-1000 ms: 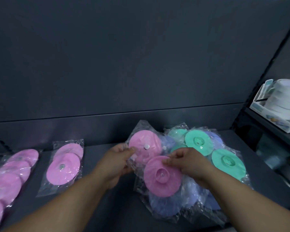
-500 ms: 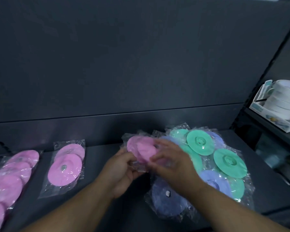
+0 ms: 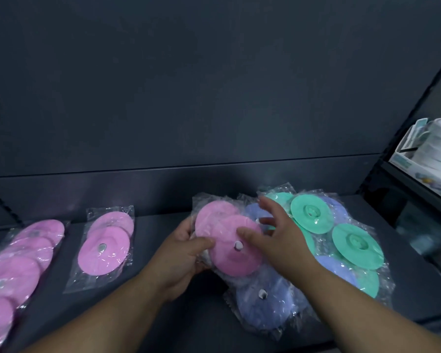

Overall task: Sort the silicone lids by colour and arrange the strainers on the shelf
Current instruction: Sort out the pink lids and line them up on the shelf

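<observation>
- The left hand [image 3: 181, 253] grips the pink lid pack [image 3: 229, 253] by its edge, probably to lift it out.
- The right hand [image 3: 278, 235] is spread wide above it, holding nothing.
- Other pink packs [image 3: 105, 247] wait at nine o'clock; the green and blue pile [image 3: 354, 243] sits at three o'clock.
</observation>
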The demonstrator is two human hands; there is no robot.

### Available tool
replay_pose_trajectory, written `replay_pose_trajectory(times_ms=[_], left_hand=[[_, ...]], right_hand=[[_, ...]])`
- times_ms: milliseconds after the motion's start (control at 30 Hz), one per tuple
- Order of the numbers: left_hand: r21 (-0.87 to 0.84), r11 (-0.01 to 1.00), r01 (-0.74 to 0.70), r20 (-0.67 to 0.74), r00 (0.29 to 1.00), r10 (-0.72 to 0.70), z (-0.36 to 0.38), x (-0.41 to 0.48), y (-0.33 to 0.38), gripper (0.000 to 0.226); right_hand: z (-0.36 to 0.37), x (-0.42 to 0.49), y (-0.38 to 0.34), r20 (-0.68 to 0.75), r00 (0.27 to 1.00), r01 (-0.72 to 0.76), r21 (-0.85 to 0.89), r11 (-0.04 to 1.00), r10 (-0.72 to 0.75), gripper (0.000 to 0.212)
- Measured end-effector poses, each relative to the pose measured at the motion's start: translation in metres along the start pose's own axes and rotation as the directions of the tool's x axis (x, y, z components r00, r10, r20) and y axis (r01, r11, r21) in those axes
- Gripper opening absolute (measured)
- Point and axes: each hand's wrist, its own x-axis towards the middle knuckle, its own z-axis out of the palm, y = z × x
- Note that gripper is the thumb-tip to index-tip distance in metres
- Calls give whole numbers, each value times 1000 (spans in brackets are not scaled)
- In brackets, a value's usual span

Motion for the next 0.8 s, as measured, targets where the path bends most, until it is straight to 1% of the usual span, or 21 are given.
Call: replay_pose_trajectory(times_ms=[33, 67, 100, 167, 233, 300, 333, 400, 433, 467, 500, 533, 567, 600, 633, 667, 700, 733, 767, 800], left_hand=[[-18, 1000, -11, 25, 1000, 12, -1, 0, 1, 44], [-37, 999, -20, 43, 999, 22, -1, 0, 2, 48], [-57, 998, -24, 53, 998, 27, -1, -1, 2, 51], [-112, 993, -24, 66, 997, 31, -1, -2, 1, 54], [-173, 985, -15, 88, 996, 31, -1, -5, -2, 48], [-189, 982, -8, 99, 995, 27, -1, -9, -4, 39], [-168, 986, -6, 93, 995, 22, 0, -11, -5, 38], [-121, 993, -15, 53, 998, 21, 1, -13, -8, 36], [-104, 994, -29, 9, 1000, 30, 1, -12, -9, 35], [-80, 996, -47, -46, 998, 44, 0, -11, -10, 34], [-49, 996, -67, -109, 992, 62, -3, -9, -10, 33], [-23, 996, -89, -176, 981, 83, -8, -6, -10, 33], [-3, 994, -107, -241, 965, 103, -14, -3, -10, 34], [8, 992, -123, -297, 947, 119, -22, -1, -10, 34], [12, 991, -135, -342, 930, 131, -29, 1, -11, 33], [13, 989, -144, -376, 916, 139, -34, 1, -11, 32], [19, 988, -152, -399, 905, 146, -39, 1, -13, 31], [29, 987, -159, -406, 900, 157, -41, -1, -14, 31], [41, 986, -163, -405, 899, 166, -43, -2, -17, 33], [50, 986, -161, -401, 900, 168, -44, -2, -19, 36]], right_hand=[[0, 2, -1, 68, 994, -97, 95, 991, 91, 74], [1, 2, 0, 148, 978, -170, 186, 968, 144, 69], [3, 0, 1, 217, 961, -227, 258, 939, 172, 61], [8, -5, 4, 286, 936, -302, 354, 885, 205, 43], [13, -8, 9, 289, 930, -337, 421, 842, 228, 26], [17, -10, 12, 283, 916, -391, 469, 792, 284, 9], [20, -12, 12, 290, 902, -427, 489, 761, 319, 7], [24, -14, 10, 299, 884, -468, 526, 710, 361, 12], [25, -13, 7, 275, 895, -446, 517, 730, 352, 13], [24, -13, 4, 221, 921, -389, 449, 804, 321, 13], [19, -12, -1, 140, 956, -289, 306, 907, 257, 14], [13, -12, -5, 59, 985, -167, 90, 982, 162, 15], [8, -12, -8, 32, 998, -54, -181, 982, 61, 28], [3, -15, -7, 90, 996, 19, -423, 906, 21, 55], [1, -20, -5, 177, 982, 57, -595, 802, 61, 86], [2, -28, 0, 261, 956, 94, -710, 698, 136, 109], [4, -37, 6, 330, 923, 139, -766, 627, 199, 124], [7, -45, 13, 371, 900, 173, -787, 593, 229, 130], [8, -48, 20, 386, 892, 186, -788, 587, 235, 130], [8, -49, 23, 384, 896, 186, -781, 596, 224, 125]])
